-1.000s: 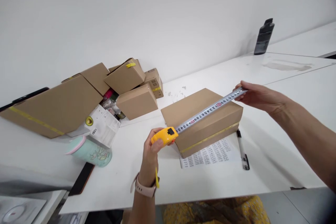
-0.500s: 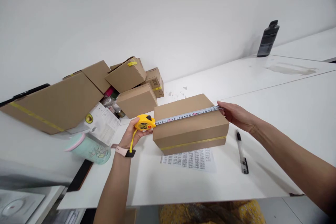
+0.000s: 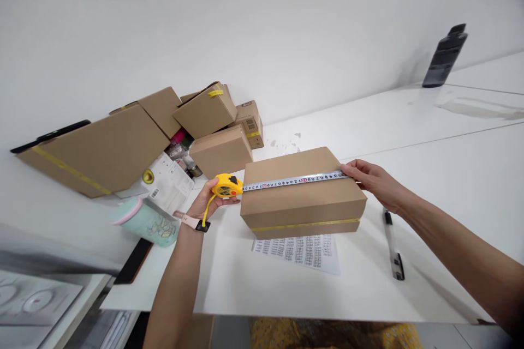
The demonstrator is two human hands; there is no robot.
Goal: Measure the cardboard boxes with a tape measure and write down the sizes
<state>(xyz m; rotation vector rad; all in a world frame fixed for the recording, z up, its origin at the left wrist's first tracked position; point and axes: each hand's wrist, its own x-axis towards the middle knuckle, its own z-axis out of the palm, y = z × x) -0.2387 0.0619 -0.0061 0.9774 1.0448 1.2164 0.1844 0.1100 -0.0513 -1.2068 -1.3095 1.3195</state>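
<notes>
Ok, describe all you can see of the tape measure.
The tape measure has a plastic-looking yellow case with black slider and yellow strap, held in the left hand. Its silvery, metal-looking blade, with black and red numerals, crosses the top of the nearest cardboard box; the right hand holds its end.

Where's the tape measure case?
In the head view, left of centre: the yellow case is in the left hand, at the left end of the box under its blade.
</notes>
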